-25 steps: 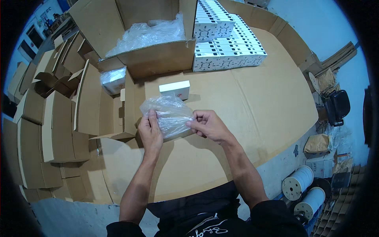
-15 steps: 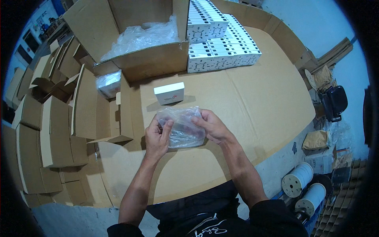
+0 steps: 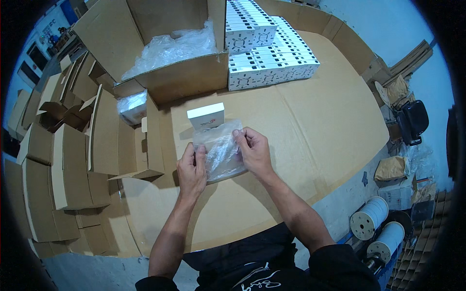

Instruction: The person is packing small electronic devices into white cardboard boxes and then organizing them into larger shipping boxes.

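Note:
A clear plastic bag (image 3: 222, 151) with something inside it is held over the cardboard-covered table (image 3: 310, 126). My left hand (image 3: 191, 169) grips its left edge and my right hand (image 3: 252, 149) pinches its upper right edge. Just beyond the bag a small white box (image 3: 206, 117) stands on the table.
A large open carton (image 3: 160, 53) with crumpled plastic wrap sits at the back. Stacks of white printed boxes (image 3: 264, 53) lie to its right. Flat and folded brown cartons (image 3: 73, 145) fill the left side. Two white spools (image 3: 376, 228) stand on the floor at the lower right.
The bag and both hands have come slightly nearer to me and lower on the table. The white box now shows clear beyond the bag.

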`<state>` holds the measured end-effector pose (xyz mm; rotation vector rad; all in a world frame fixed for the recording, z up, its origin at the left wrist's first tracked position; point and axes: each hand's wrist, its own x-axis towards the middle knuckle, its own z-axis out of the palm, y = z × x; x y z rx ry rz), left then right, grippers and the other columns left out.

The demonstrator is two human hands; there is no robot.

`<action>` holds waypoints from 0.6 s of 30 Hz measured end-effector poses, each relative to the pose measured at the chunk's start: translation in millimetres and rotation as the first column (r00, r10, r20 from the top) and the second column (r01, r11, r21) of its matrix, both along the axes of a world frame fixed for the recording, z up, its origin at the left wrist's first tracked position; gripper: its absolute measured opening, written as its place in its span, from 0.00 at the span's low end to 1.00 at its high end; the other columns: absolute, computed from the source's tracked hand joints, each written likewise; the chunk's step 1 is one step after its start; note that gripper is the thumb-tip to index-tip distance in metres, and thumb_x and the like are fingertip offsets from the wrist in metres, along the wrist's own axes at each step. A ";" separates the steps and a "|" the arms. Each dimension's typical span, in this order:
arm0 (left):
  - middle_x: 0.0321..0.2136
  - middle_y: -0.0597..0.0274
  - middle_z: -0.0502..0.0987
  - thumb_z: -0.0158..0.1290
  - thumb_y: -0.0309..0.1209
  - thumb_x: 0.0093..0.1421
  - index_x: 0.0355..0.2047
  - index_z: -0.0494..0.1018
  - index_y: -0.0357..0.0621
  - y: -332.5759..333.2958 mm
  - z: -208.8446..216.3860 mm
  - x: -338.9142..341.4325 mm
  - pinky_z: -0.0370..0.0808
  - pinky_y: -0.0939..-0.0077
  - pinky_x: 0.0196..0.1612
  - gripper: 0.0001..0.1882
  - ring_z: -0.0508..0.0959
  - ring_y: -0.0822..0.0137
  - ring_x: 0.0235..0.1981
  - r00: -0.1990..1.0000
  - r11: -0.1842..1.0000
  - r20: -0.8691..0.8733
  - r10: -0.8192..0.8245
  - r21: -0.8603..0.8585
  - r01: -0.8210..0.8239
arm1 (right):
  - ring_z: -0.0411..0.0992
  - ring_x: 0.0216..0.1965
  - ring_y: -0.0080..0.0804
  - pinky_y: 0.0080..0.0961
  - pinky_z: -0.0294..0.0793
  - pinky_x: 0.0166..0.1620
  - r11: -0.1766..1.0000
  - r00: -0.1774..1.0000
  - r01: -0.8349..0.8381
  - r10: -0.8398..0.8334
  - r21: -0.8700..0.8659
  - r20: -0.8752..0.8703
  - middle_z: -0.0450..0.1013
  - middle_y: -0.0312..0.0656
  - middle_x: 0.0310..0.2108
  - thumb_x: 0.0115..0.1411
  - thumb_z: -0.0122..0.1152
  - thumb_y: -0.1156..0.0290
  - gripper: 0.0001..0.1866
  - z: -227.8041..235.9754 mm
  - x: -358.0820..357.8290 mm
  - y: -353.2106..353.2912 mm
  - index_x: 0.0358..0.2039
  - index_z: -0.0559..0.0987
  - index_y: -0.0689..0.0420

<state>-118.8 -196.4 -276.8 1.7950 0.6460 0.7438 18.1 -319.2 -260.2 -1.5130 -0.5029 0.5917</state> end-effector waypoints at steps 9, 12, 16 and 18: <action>0.19 0.72 0.63 0.43 0.39 0.76 0.34 0.68 0.43 21.3 9.9 -5.5 0.61 0.86 0.16 0.16 0.64 0.82 0.15 0.953 0.896 0.262 0.152 -0.444 -0.021 | 0.60 0.25 0.16 0.23 0.63 0.28 0.970 0.949 0.221 -0.237 0.098 0.208 0.64 0.31 0.20 0.72 0.55 0.66 0.16 -13.0 4.4 1.6 0.28 0.73 0.62; 0.22 0.71 0.67 0.45 0.34 0.75 0.39 0.70 0.40 12.4 15.9 -8.3 0.65 0.85 0.18 0.11 0.67 0.82 0.18 0.974 0.838 0.179 0.142 -0.546 -0.022 | 0.58 0.26 0.14 0.19 0.60 0.28 0.972 0.950 0.212 -0.229 0.103 0.211 0.62 0.28 0.22 0.74 0.52 0.65 0.16 -11.8 5.5 -0.4 0.28 0.72 0.60; 0.28 0.69 0.77 0.59 0.32 0.67 0.41 0.74 0.38 -0.2 18.0 -7.7 0.69 0.87 0.21 0.10 0.73 0.83 0.24 0.986 0.901 -0.039 -0.165 -0.413 0.134 | 0.59 0.26 0.16 0.21 0.62 0.28 0.957 0.925 0.269 -0.288 0.110 0.249 0.63 0.30 0.21 0.73 0.53 0.64 0.18 -5.9 2.9 1.8 0.28 0.72 0.61; 0.27 0.70 0.77 0.61 0.32 0.65 0.41 0.75 0.38 2.7 21.1 -10.0 0.69 0.87 0.21 0.10 0.73 0.83 0.23 0.970 0.861 -0.034 -0.239 -0.470 0.196 | 0.58 0.26 0.16 0.20 0.61 0.29 0.939 0.907 0.301 -0.336 0.165 0.253 0.62 0.29 0.21 0.74 0.53 0.64 0.18 -5.3 7.4 -0.3 0.27 0.71 0.60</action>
